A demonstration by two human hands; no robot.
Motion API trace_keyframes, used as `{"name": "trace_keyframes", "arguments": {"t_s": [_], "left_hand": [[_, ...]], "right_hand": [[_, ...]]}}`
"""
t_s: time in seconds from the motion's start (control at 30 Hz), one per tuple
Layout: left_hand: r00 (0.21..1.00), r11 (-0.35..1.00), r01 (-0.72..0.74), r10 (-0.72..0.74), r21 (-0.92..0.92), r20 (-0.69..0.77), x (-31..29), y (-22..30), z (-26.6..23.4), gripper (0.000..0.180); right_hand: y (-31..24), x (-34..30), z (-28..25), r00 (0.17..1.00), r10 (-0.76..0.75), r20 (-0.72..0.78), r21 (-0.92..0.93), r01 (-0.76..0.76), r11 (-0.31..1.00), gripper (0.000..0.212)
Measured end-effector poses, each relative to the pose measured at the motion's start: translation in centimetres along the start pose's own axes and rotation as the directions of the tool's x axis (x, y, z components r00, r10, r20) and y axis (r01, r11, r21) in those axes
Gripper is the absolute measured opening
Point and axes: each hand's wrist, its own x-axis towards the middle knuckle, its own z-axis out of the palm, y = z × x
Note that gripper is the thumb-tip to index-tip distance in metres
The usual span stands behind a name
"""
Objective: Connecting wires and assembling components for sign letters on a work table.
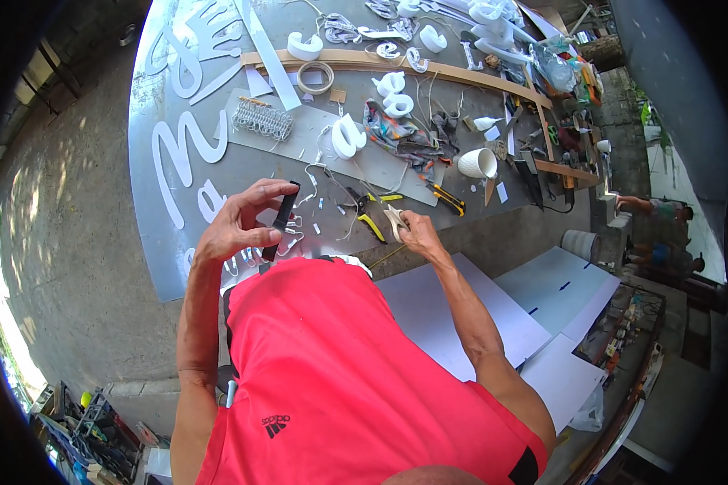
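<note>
Black narrow tool, long and flat, stands almost upright in my left hand; my thumb and fingers are closed around it, above the near edge of the grey table. My right hand is at 3 o'clock from the left one, well apart, and its fingers pinch a small pale piece; what this piece is I cannot tell. Between my two hands, on the table, lie yellow-handled pliers and some small white scraps. At 2 o'clock from my right hand lies a yellow and black cutter knife, and further the same way a white ribbed cup lies on its side. At 12 o'clock from my left hand a white raised letter shape rests on a pale grey sheet, and a bundle of metal springs is at 11 o'clock. Big flat white script letters, parts of a sign, lie on the table at 10 o'clock. More white raised letters are at 1 o'clock, beside a long curved wooden strip and a roll of tape. Large white boards with small blue marks lie at 5 o'clock, below my right forearm.
</note>
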Motion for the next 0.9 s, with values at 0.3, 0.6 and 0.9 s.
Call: {"name": "trace_keyframes", "arguments": {"t_s": [0.3,0.6,0.9], "left_hand": [[0.997,0.999,-0.035,0.036,0.02,-0.063,-0.7,2.6,0.6,0.106],[0.999,0.993,-0.041,0.042,0.109,0.0,-1.2,3.4,0.8,0.114],[0.999,0.994,-0.045,0.042,0.101,0.026,-0.9,2.6,0.8,0.113]], "right_hand": [[-11.1,-2.3,-9.5,0.889,-0.169,0.426,0.835,-0.314,0.452,0.047],[-13.8,-0.6,-10.7,0.819,-0.36,0.446,0.84,-0.244,0.484,0.048],[-14.0,0.2,-10.6,0.824,-0.37,0.429,0.852,-0.233,0.469,0.043]]}}
